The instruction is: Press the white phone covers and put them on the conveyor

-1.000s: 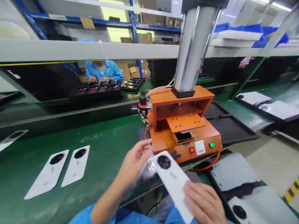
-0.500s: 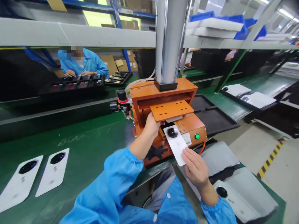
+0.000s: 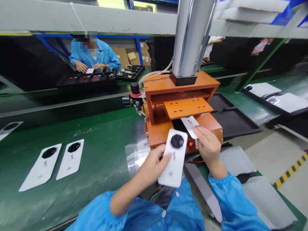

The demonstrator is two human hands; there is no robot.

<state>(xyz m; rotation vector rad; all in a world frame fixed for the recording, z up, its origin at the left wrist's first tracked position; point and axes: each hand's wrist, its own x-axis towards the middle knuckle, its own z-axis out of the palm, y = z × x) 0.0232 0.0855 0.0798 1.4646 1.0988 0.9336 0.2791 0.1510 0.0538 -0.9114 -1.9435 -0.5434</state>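
Head view: gripping a white panel in left hand, and a second panel partly under press plate in right hand — probably loading, calling for square seating.

- No word or number can be read with certainty.
- A blurred dark mark is borne by the near panel.
- Similar marks are borne by the press panel, the left bench panel and the right bench panel, likewise unreadable.
- White labels are carried by boxes, too small to be read.
- Black-and-yellow stripes are shown by floor tape.
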